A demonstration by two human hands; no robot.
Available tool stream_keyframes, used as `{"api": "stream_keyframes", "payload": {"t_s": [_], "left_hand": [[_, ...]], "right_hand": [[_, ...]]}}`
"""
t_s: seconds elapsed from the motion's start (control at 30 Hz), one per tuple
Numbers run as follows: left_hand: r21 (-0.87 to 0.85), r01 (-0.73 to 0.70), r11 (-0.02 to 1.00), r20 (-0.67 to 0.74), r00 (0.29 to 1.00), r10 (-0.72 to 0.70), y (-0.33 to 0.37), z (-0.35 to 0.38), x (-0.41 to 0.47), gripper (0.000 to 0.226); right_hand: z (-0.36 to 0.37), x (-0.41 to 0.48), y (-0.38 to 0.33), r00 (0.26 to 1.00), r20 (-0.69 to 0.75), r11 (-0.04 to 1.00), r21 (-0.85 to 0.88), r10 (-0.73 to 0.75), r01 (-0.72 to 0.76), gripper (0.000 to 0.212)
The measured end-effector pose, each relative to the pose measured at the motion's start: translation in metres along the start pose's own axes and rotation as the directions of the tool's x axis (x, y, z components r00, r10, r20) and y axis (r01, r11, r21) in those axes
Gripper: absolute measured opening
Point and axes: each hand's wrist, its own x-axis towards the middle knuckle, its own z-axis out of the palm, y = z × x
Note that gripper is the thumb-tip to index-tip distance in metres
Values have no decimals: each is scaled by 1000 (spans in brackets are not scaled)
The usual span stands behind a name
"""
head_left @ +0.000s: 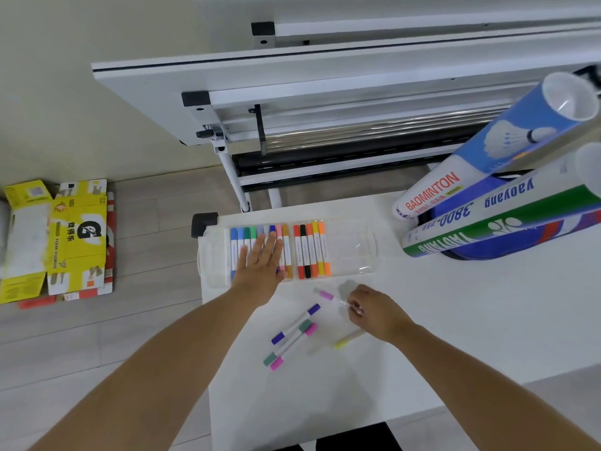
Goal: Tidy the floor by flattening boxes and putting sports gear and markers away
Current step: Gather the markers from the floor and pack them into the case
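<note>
Work stood at the marker stage. The left hand [261, 258] lay flat, fingers straight, pressing on the row of markers seated in the clear marker case [354, 252] on the white table [455, 320], gripping nothing. The right hand [374, 312] had its fingertips curled in a pinch round one end of a magenta-capped marker [327, 295], just in front of the case. A purple marker [296, 324], a teal marker [287, 342] and a pink marker [294, 347] lay side by side nearer the person, and a yellow marker [349, 340] lay partly under the right wrist. These pens looked light, stiff and smooth, apt to roll, so a mid-barrel pinch would likely steady one better. The thin case seemed liable to slide, hence the bracing palm. Shuttlecock tubes [487, 157] stood at the right; flattened yellow boxes [65, 242] lay on the floor
</note>
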Motion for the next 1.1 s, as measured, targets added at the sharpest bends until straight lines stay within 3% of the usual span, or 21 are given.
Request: {"api": "stream_keyframes", "payload": {"t_s": [0.13,0.2,0.37,0.5,0.9,1.0,1.1], "left_hand": [[-5,-3,1000,0,1000,3,1,-1,1,75],[-4,-3,1000,4,1000,3,1,-1,1,75],[4,3,1000,4,1000,-3,0,1,2,75],[6,-3,1000,-5,1000,3,0,1,2,75],[-13,-6,1000,5,1000,6,-3,6,5,77],[-10,-8,1000,11,1000,8,-2,4,5,78],[-16,-6,1000,21,1000,6,-2,1,2,78]], "right_hand": [[-26,34,-12,957,-70,933,254,280,-255,19],[-36,55,-22,929,-30,878,339,369,-338,20],[-41,102,-35,865,71,784,391,497,-482,28],[-35,121,-32,831,56,757,383,554,-530,27],[-36,126,-29,833,9,807,243,553,-539,27],[-38,101,-25,898,-90,886,230,430,-401,21],[-38,63,-15,976,-96,978,96,195,-186,17]]}}
